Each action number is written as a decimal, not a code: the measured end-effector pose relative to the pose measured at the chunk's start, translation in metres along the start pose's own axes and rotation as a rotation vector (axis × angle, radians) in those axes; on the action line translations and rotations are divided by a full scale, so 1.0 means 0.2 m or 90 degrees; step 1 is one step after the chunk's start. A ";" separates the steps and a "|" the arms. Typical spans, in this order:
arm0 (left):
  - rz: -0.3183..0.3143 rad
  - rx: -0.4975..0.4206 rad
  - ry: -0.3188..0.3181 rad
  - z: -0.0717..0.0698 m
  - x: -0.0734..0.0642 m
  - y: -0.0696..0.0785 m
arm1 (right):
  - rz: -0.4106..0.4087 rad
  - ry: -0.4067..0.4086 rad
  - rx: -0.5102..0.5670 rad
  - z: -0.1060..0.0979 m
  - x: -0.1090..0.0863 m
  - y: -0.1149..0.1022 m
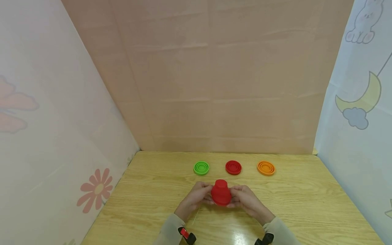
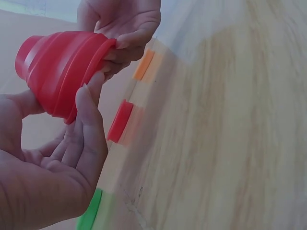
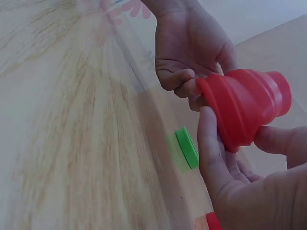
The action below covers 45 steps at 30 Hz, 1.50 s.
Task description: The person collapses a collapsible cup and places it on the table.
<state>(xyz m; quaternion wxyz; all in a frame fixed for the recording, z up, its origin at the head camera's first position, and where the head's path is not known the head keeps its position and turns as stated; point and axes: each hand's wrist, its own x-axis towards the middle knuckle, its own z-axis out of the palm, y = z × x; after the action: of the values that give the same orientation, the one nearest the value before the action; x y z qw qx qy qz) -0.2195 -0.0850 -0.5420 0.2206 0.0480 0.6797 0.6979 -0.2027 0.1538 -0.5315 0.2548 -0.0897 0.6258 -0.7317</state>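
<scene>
Both hands hold a red collapsible silicone cup (image 1: 221, 193) above the table, one on each side of it. It is popped out into a stepped cone, with its narrow end pointing away and its wide rim toward the wearer. My left hand (image 1: 198, 197) pinches the rim, its thumb on the outer wall, as the left wrist view shows with the cup (image 2: 64, 72). From the other side my right hand (image 1: 245, 200) grips the same rim between thumb and fingers. The cup's inside is hidden in every view.
Beyond the hands, a green collapsed cup (image 1: 201, 168), a red collapsed cup (image 1: 233, 167) and an orange collapsed cup (image 1: 266, 168) lie flat in a row on the wooden table (image 1: 147, 190). A brown back panel (image 1: 214, 85) and printed white side walls enclose the table.
</scene>
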 end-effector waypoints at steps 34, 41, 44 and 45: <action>0.023 0.023 0.129 0.09 0.01 -0.04 | 0.005 0.021 0.056 0.05 0.00 0.01; -0.010 -0.022 0.083 0.07 0.00 -0.03 | -0.006 0.061 -0.005 0.04 0.00 0.04; -0.019 -0.044 0.040 0.05 -0.01 -0.02 | -0.013 0.069 -0.007 0.03 0.00 0.04; -0.020 -0.051 0.025 0.04 -0.01 -0.02 | -0.015 0.069 -0.009 0.02 0.00 0.04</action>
<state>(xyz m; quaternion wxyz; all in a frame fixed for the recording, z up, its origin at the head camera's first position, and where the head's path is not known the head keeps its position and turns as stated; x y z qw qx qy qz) -0.2130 -0.0784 -0.5443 0.2199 0.0147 0.6560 0.7219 -0.1986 0.1485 -0.5390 0.2114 -0.0589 0.6427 -0.7340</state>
